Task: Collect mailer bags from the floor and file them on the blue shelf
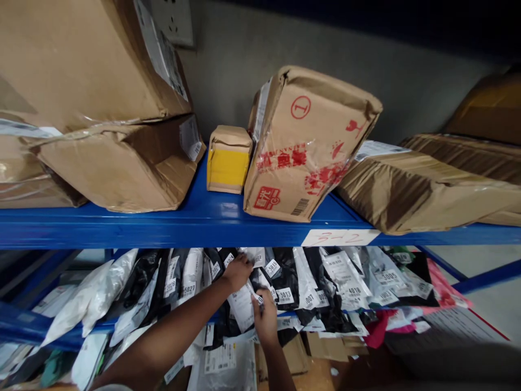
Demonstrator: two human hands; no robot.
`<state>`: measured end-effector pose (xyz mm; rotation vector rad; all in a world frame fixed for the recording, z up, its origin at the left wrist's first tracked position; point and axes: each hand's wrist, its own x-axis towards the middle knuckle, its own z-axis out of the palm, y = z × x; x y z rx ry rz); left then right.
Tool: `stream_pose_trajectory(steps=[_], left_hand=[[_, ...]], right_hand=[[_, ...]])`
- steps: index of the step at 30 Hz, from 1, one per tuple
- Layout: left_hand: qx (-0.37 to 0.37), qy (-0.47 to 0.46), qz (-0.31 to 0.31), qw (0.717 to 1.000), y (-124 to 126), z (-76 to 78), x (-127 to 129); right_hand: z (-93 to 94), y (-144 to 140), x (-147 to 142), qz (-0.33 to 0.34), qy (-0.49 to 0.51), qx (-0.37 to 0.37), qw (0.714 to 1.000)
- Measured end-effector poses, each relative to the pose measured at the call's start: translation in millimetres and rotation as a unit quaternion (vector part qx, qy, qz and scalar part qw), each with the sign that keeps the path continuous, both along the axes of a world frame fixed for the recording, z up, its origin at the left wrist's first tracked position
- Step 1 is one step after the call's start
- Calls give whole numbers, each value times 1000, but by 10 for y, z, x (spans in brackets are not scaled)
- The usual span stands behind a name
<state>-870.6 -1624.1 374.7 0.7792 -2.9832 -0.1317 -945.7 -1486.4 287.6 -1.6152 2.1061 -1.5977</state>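
My left hand (238, 271) reaches in among upright mailing bags on the lower shelf. Its fingers are curled at the bags' upper edges, touching near a white bag (257, 256) labelled 5022; what lies under the fingertips is hidden. Lower and to the right, my right hand (265, 315) pinches the right edge of a mailing bag (242, 308) with a large white label. That bag leans outward from the row. Beside my right hand stands a dark bag (285, 295) marked 5013, and a bag (189, 288) marked 5027 is left of my left hand.
Above my hands runs a blue shelf (203, 233) with a handwritten card (340, 237). It bears a red-printed carton (301, 146), a small box with a yellow patch (229, 167) and larger cartons (118, 163). More bags (222, 364) and a cardboard box (325, 346) are below.
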Motion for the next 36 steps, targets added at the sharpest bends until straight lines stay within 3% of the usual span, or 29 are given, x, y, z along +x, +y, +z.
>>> stream_pose_trajectory(steps=[7,14,18,23,29,31,33,36], left_hand=[[22,33,9,999,-4,-2,66],[49,52,21,997,-232,-18,97],[39,67,52,996,-316,20,226],[22,95,84,992,-364,73,386],[41,40,-70,996,-197,16,416],[48,21,-94,994,-69,-44,413],[58,5,-79,995,73,-112,403],[76,-3,2,997,265,-191,363]], right_hand=[[-6,-21,-24,0,17,-6,1000],[4,27,-100,47,-14,30,998],[-25,-44,-51,-26,-68,35,997],[-93,-204,65,-152,-89,-23,984],[-90,-404,232,-280,-118,-51,951],[-86,-455,291,-300,-131,-57,943],[-91,-490,347,-307,-146,-64,938],[-104,-522,427,-300,-167,-80,936]])
